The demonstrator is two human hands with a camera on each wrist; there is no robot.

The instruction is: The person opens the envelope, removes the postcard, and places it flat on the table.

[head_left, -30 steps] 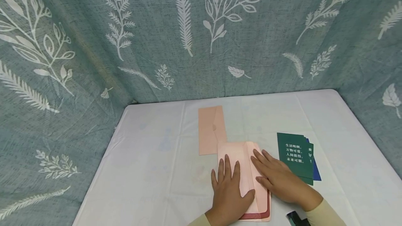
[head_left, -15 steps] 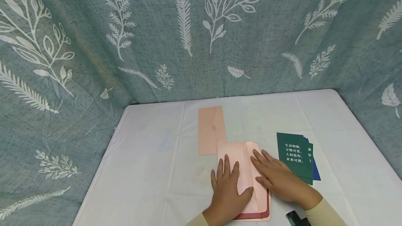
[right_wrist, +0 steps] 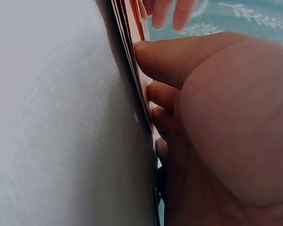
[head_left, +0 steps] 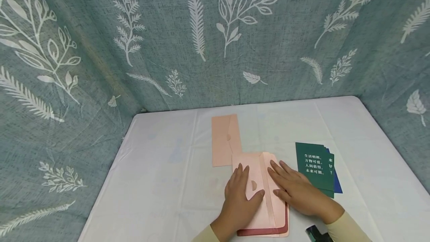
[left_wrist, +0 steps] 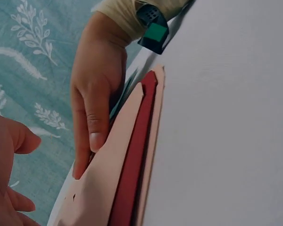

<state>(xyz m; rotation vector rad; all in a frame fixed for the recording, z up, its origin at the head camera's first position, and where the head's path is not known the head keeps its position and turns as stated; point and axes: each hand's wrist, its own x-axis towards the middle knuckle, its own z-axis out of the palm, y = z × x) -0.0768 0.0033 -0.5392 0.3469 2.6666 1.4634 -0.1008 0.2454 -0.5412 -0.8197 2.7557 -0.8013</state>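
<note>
A pale pink envelope (head_left: 258, 171) lies on top of a small stack at the near middle of the table, a tan half-round mark near its middle. Beneath it shows a dark red layer (left_wrist: 132, 174), with another pink layer under that. My right hand (head_left: 299, 189) rests on the envelope's right part, fingers straight; in the right wrist view its thumb (right_wrist: 165, 59) touches the stack's edge. Over the left part is my left hand (head_left: 239, 202), fingers extended and holding nothing. Its thumb and fingers look raised off the paper in the left wrist view.
Behind the stack lies another pink envelope (head_left: 223, 141), its near corner meeting the stack. Green cards (head_left: 312, 180) with white writing overlap a blue one (head_left: 338, 184) to the right. A black strapped device (head_left: 315, 232) is by the right wrist. A leaf-patterned curtain (head_left: 215, 74) surrounds the table.
My left hand has shifted left and drawn its fingers closer together, uncovering the tan half-round mark and more of the dark red edge. The right hand has stayed in place.
</note>
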